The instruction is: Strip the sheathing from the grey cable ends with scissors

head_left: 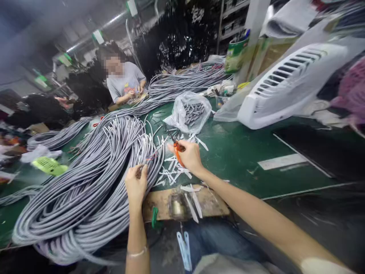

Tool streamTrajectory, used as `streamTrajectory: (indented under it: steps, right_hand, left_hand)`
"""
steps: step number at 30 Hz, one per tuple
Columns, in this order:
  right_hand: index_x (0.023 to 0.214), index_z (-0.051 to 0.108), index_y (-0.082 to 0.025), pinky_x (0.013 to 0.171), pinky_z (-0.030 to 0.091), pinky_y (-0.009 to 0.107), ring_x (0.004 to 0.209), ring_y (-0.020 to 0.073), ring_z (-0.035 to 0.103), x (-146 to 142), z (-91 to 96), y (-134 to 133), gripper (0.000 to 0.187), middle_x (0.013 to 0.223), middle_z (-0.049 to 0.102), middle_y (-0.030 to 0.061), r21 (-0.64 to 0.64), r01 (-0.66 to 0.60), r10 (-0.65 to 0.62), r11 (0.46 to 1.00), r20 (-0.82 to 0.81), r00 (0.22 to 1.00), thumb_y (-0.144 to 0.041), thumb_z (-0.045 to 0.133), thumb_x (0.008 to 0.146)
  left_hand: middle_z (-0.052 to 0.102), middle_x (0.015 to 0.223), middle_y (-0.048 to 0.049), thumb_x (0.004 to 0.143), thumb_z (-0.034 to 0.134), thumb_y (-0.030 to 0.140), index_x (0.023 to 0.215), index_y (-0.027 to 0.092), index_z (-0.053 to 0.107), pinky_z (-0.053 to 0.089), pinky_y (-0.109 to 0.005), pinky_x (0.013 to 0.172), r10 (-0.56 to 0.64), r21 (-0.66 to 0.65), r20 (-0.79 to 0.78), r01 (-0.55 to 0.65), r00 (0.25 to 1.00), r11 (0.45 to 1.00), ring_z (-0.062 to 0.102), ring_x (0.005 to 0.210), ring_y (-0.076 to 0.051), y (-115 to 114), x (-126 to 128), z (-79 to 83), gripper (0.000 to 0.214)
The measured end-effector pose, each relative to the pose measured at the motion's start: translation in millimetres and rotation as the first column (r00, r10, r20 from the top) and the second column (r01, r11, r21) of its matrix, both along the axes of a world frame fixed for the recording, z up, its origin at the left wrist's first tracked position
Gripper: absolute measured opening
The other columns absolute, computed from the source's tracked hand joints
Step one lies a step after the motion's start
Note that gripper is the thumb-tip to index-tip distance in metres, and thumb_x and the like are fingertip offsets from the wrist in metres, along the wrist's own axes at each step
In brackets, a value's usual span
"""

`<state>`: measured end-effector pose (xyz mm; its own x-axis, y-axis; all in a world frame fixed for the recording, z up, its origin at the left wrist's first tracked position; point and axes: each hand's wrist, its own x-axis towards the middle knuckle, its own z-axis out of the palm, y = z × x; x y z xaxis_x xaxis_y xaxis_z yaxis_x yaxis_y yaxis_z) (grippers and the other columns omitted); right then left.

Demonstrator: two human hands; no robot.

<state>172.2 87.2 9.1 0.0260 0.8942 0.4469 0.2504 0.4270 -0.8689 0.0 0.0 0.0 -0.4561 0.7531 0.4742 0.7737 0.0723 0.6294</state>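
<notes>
My right hand [189, 154] is closed around orange-handled snips [177, 152], their dark narrow jaws pointing away over the table. Lower and to the left, my left hand [137, 179] is at the edge of a large bundle of grey cables [85, 171]. Its thumb and fingers are curled together; whatever is between them is too small to make out. Just beyond its fingertips, red wire ends [151, 156] show among the white-tipped cable ends. Strips of white material [173, 169] lie scattered below the snips.
A clear plastic bag [186, 114] of short grey pieces sits ahead. At the near edge is a wooden board [159, 201] with a metal block [178, 207]. A white slotted plastic housing [288, 83] stands to the right. Across the table, another person [125, 78] works beside more cables.
</notes>
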Motion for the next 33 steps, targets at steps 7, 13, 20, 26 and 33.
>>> streamTrajectory:
  steps: [7, 13, 20, 26, 33]
  right_hand:
    - [0.044, 0.032, -0.019, 0.043, 0.022, 0.021, 0.044, 0.0069, 0.025, 13.3, 6.5, 7.3, 0.055, 0.042, 0.030, -0.0047, -0.051, -0.009, 0.011, 0.999, 0.038, 0.999, -0.066, 0.044, 0.069]
    - [0.048, 0.046, -0.017, 0.047, 0.025, 0.022, 0.046, 0.0090, 0.033, 12.9, 4.7, -1.6, 0.041, 0.045, 0.046, -0.0012, -0.066, -0.100, 0.115, 0.993, 0.285, 0.952, -0.049, 0.050, 0.074]
    - [0.063, 0.065, -0.017, 0.049, 0.024, 0.024, 0.057, 0.0163, 0.053, 8.9, 6.9, -11.9, 0.026, 0.062, 0.065, 0.0070, -0.206, -0.232, 0.310, 0.951, 0.620, 0.721, -0.036, 0.053, 0.076]
    - [0.074, 0.068, -0.015, 0.052, 0.027, 0.025, 0.067, 0.0210, 0.059, 7.9, 1.3, -8.0, 0.029, 0.073, 0.069, 0.0112, -0.232, -0.211, 0.313, 0.950, 0.693, 0.650, -0.037, 0.051, 0.079]
    - [0.065, 0.065, -0.017, 0.049, 0.026, 0.025, 0.061, 0.0190, 0.056, 13.2, -0.4, -0.4, 0.027, 0.068, 0.067, 0.0098, -0.246, -0.165, 0.292, 0.955, 0.690, 0.662, -0.036, 0.050, 0.077]
  left_hand:
    - [0.044, 0.048, 0.0032, 0.076, 0.057, 0.038, 0.066, 0.015, 0.070, 0.033, -0.020, 0.039, -0.055, 0.072, 0.196, 0.042, 0.979, 0.997, 0.041, 0.043, -0.009, -73.6, 24.9, 26.7, 0.028]
    - [0.051, 0.049, 0.0020, 0.075, 0.061, 0.021, 0.069, 0.018, 0.070, 0.035, -0.019, 0.038, -0.287, 0.030, 0.073, 0.286, 0.955, 0.958, 0.045, 0.043, -0.009, -143.3, 41.1, 39.7, 0.012]
    - [0.055, 0.062, -0.0007, 0.077, 0.059, 0.015, 0.075, 0.017, 0.065, 0.046, -0.022, 0.053, -0.286, 0.037, -0.159, 0.296, 0.945, 0.955, 0.054, 0.058, -0.011, -136.3, 70.1, 9.1, 0.007]
    - [0.063, 0.077, -0.0040, 0.084, 0.049, 0.017, 0.087, 0.018, 0.062, 0.049, -0.025, 0.066, -0.164, 0.178, -0.223, 0.206, 0.961, 0.962, 0.059, 0.071, -0.014, -77.4, 64.4, -7.9, 0.013]
    - [0.064, 0.100, -0.0082, 0.079, 0.060, 0.029, 0.115, 0.020, 0.053, 0.044, -0.038, 0.086, -0.253, -0.240, -0.511, 0.146, 0.822, 0.960, 0.057, 0.097, -0.022, -98.8, 20.1, -2.9, 0.038]
